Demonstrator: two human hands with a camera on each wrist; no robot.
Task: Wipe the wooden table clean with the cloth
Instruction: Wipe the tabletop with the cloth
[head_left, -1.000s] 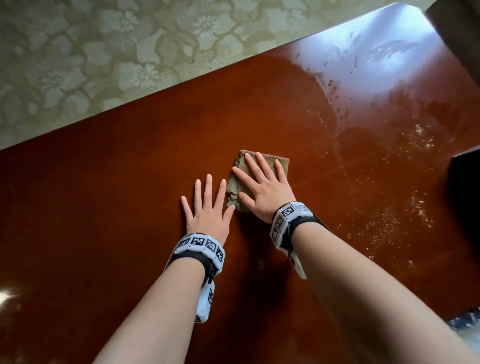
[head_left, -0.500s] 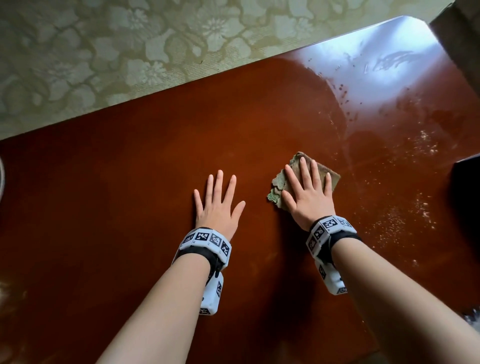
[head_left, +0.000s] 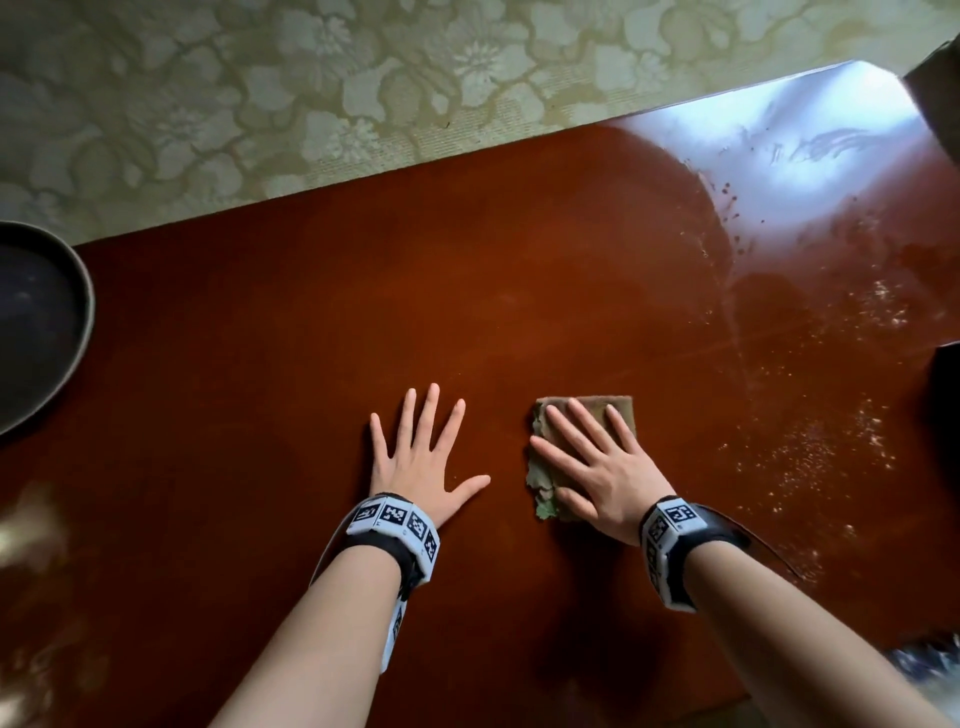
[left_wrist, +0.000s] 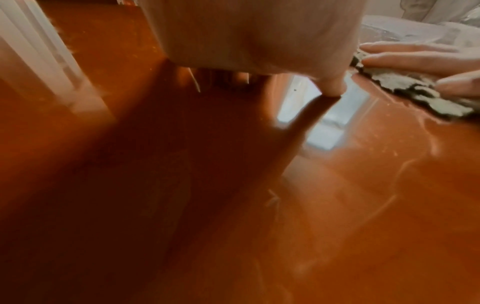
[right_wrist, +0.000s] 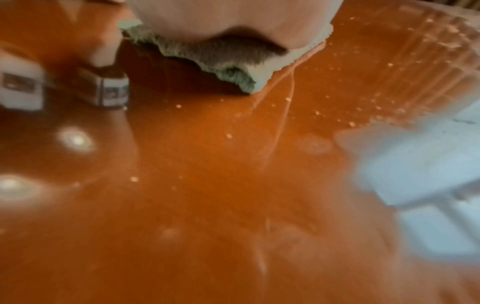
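Note:
A glossy red-brown wooden table (head_left: 467, 291) fills the head view. A small folded brown-green cloth (head_left: 621, 415) lies flat on it, right of centre. My right hand (head_left: 592, 467) presses on the cloth with straight, spread fingers; the cloth's ragged edge (right_wrist: 228, 61) shows under the palm in the right wrist view. My left hand (head_left: 421, 452) lies flat on the bare wood just left of the cloth, fingers spread, holding nothing. In the left wrist view the cloth (left_wrist: 405, 82) and my right hand's fingers (left_wrist: 415, 55) show at the upper right.
Pale crumbs and dust (head_left: 831, 441) are scattered over the table's right part, with wet smears (head_left: 737, 270) further back. A dark round bowl (head_left: 36, 327) stands at the left edge. A dark object (head_left: 945, 379) sits at the right edge. Patterned floor (head_left: 260, 104) lies beyond the table.
My right hand has slid the cloth to the right and then back toward me across the table. The left hand stays flat in about the same spot. The bowl has come into view at left.

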